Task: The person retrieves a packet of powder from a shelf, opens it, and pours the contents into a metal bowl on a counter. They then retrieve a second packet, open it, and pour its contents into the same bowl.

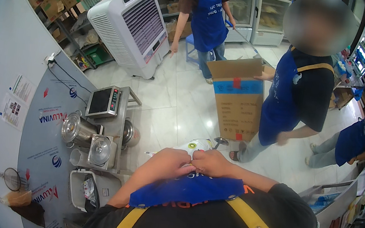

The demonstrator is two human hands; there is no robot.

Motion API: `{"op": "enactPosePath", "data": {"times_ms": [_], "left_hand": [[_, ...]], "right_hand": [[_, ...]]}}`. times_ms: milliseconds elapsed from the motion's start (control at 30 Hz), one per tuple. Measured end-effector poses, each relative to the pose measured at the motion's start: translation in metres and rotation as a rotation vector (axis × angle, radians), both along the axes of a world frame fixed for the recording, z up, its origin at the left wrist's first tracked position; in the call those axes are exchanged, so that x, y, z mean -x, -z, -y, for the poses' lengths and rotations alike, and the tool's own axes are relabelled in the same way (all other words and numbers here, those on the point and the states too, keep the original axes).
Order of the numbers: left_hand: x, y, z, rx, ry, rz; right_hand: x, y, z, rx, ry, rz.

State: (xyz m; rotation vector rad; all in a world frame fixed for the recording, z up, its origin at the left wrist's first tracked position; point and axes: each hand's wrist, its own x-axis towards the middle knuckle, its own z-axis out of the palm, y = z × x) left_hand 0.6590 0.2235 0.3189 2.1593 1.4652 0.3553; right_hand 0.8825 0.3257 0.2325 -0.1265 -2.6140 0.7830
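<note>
Close to my chest, my left hand (173, 158) and my right hand (212, 162) meet with their fingers closed on the near edge of a white printed plastic bag (183, 146). A kiwi slice is pictured on the bag, whose lower part is hidden behind my hands and forearms. Just beyond my right hand is a round metal ladle head (221, 141); its handle runs down behind the hand, and whether I hold it cannot be seen. Below my hands hangs the blue bib of my apron (189, 192).
Ahead, a person in a blue apron (284, 89) holds a tall open cardboard box (237, 107). Another person (204, 16) grips a long handle by an air cooler (138, 28). On my left, a steel table (123, 106) bears an induction cooker (102, 101) and a lidded pot (76, 129).
</note>
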Motion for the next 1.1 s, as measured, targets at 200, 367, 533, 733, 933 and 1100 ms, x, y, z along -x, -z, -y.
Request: {"op": "enactPosePath", "data": {"times_ms": [200, 367, 533, 733, 933, 1100], "left_hand": [[-0.004, 0.014, 0.001, -0.066, 0.016, 0.014], [-0.005, 0.017, 0.006, -0.092, -0.063, 0.093], [-0.008, 0.014, 0.005, -0.185, -0.051, 0.117], [-0.012, 0.018, -0.003, -0.297, -0.014, 0.155], [-0.018, 0.027, -0.002, -0.247, -0.095, 0.191], [-0.022, 0.032, -0.003, -0.199, -0.175, 0.276]], "right_hand": [[0.005, 0.009, -0.006, 0.022, -0.036, 0.048], [0.006, 0.006, -0.004, 0.123, -0.007, -0.045], [0.005, 0.002, -0.007, 0.07, 0.014, -0.097], [0.006, 0.013, -0.013, -0.037, -0.002, -0.212], [0.001, 0.014, -0.019, -0.019, -0.068, -0.267], [-0.002, -0.004, -0.022, -0.137, -0.021, -0.26]]}}
